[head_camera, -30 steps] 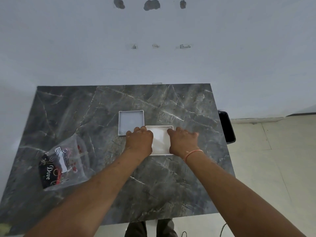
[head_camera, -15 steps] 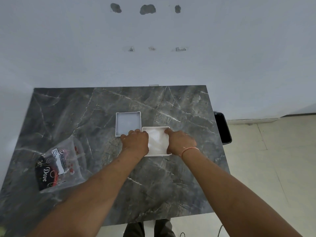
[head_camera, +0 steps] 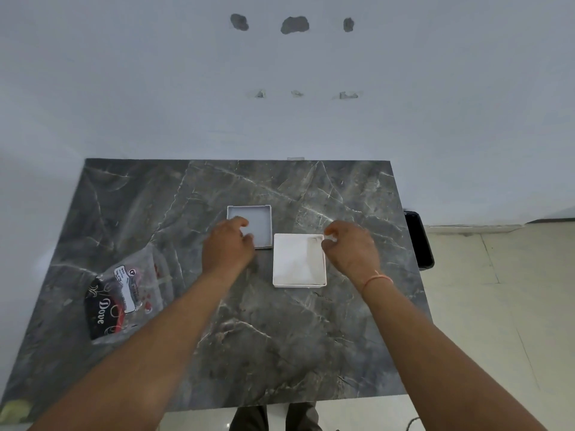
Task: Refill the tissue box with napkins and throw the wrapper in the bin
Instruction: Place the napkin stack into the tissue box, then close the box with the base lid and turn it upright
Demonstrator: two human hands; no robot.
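A white square tissue box [head_camera: 299, 260] lies open on the dark marble table [head_camera: 267, 337], with white napkins filling it. Its grey lid [head_camera: 258, 222] lies upside down just behind and to the left. My left hand [head_camera: 226, 245] hovers over the lid's near left corner, fingers loosely curled, holding nothing. My right hand [head_camera: 353, 247] hangs at the box's far right corner, fingers apart and empty. The clear plastic wrapper [head_camera: 124, 293] with a black "Dove" print lies crumpled at the table's left side.
A black bin [head_camera: 418, 237] stands on the floor against the table's right edge. A white wall rises behind the table. Pale floor tiles spread to the right. My feet show below the table's near edge.
Both hands have lifted off the napkins in the box and moved apart, the left toward the lid, the right to the box's right corner. The box is now uncovered.
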